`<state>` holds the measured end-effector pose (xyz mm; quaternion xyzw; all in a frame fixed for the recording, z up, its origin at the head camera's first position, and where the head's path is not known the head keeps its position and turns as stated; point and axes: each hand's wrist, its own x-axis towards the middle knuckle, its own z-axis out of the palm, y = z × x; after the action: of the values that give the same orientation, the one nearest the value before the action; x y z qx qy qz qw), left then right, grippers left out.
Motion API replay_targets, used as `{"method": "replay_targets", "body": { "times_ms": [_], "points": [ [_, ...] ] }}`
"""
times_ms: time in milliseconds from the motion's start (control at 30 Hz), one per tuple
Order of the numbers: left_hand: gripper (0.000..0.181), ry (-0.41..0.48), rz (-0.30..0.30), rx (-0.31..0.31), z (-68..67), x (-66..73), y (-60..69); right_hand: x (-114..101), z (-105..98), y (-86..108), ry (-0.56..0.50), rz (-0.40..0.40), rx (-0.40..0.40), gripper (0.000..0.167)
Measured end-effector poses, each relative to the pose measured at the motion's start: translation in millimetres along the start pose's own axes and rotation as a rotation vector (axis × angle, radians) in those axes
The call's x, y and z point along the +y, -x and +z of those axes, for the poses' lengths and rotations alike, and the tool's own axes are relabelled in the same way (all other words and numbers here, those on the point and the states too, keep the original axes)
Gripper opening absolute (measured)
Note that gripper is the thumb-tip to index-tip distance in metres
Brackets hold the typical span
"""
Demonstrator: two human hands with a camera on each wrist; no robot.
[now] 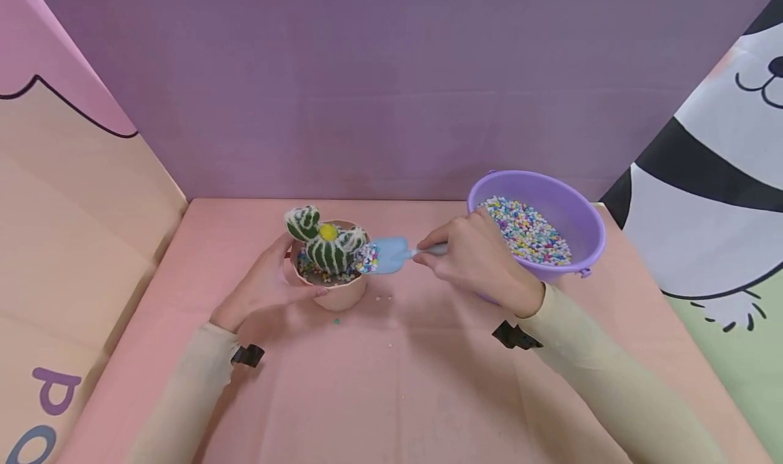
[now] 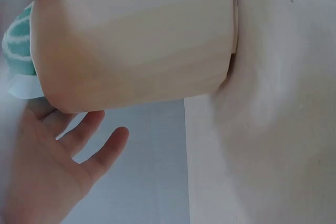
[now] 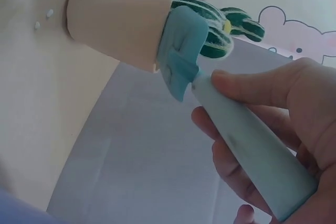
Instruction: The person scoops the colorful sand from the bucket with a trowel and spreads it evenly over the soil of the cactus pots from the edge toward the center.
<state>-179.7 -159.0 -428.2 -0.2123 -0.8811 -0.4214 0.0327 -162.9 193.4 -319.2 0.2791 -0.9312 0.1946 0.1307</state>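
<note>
My right hand (image 1: 474, 257) grips the grey-blue handle (image 3: 252, 150) of a small plastic shovel (image 1: 390, 255). Colourful pebbles (image 1: 367, 258) lie on the tip of its light blue blade, which is at the right rim of a peach flowerpot (image 1: 340, 297). In the pot stands a green, white-striped toy cactus (image 1: 330, 255) with a yellow flower, and more pebbles lie around its base. With thumb in front and fingers behind, my left hand (image 1: 266, 284) holds the pot's left side. In the left wrist view, the pot's wall (image 2: 136, 40) hides part of this hand (image 2: 52, 166).
To the right, behind my right hand, a purple bucket (image 1: 575, 226) holds many colourful pebbles (image 1: 529, 233). A few stray pebbles, one of them green (image 1: 336, 321), lie on the pink cloth (image 1: 367, 396) before the pot. A purple backdrop (image 1: 391, 90) rises behind.
</note>
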Motion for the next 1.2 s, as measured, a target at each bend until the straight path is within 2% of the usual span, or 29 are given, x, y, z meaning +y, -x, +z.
{"method": "replay_targets", "body": {
  "times_ms": [167,300,533,733,833,900,1067,1200],
  "points": [
    [0.113,0.002,-0.014,0.002,-0.4,-1.0,-0.2,-1.6,-0.1,-0.3,0.005,-0.001,0.009,0.013],
    [0.115,0.005,-0.006,0.027,0.5,0.5,0.2,-2.3,-0.5,-0.2,0.007,0.003,0.01,0.013],
    [0.128,-0.118,-0.004,0.061,-1.1,8.9,2.6,-5.1,-1.3,-1.2,0.018,0.001,0.006,0.012],
    [0.117,0.023,0.062,-0.028,-1.6,3.2,-5.1,-6.0,-1.6,1.0,0.033,0.006,0.01,0.011],
    [0.115,0.059,0.048,-0.054,-1.6,2.9,-6.0,-5.5,-1.2,1.5,0.033,0.006,0.013,0.01],
    [0.117,0.059,0.041,-0.045,-2.2,3.9,-5.9,-5.5,-1.2,1.7,0.031,0.008,0.012,0.01],
    [0.114,0.069,0.073,-0.019,-1.3,3.8,-7.6,-4.6,-1.2,1.0,0.027,0.013,0.014,0.011],
    [0.114,0.021,0.093,0.016,1.2,3.3,-7.2,-3.5,-0.9,0.6,0.032,0.012,0.018,0.011]
  ]
}}
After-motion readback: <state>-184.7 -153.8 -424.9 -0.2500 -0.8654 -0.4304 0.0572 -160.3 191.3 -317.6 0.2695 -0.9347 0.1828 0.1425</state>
